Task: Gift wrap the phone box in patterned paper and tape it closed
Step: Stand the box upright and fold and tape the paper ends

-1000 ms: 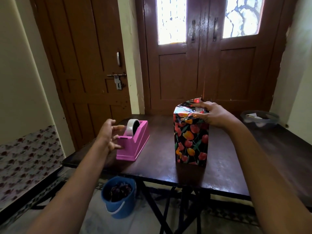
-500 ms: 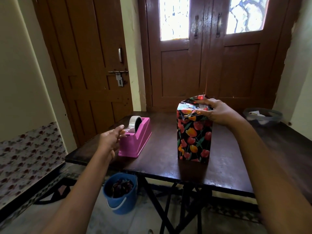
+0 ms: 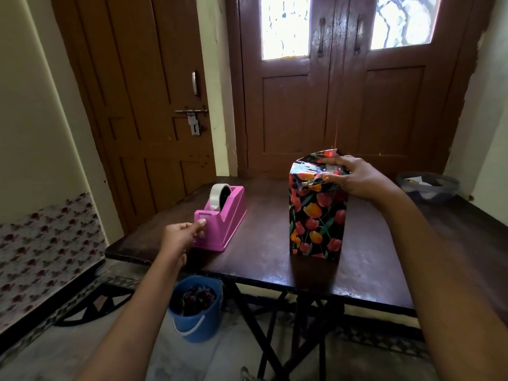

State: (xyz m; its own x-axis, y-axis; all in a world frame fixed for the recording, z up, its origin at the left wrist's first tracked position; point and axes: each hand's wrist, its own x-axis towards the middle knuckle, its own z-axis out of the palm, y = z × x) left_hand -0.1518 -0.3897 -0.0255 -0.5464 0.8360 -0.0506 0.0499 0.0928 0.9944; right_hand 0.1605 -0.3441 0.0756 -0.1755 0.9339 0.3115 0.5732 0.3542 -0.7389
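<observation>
Place: we're in a home, an entrance room by the look of it.
Doors: panelled brown wooden door (image 3: pixel 137 105) with bolt latch (image 3: pixel 192 116); double door (image 3: pixel 343 111) with glass panes (image 3: pixel 284 26).
Floor: tiled floor (image 3: pixel 115 353), blue bucket (image 3: pixel 196 317) by the desk (image 3: pixel 261 243).
Left: floral cloth (image 3: pixel 46 243), cream wall (image 3: pixel 33 105).

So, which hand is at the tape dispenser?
The left hand, pinching at the cutter end of the pink tape dispenser; the right hand holds the folded top of the wrapped box.

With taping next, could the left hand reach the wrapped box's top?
Probably yes: only the low pink tape dispenser sits between left hand and wrapped box; the right hand leaves half its top uncovered.
</observation>
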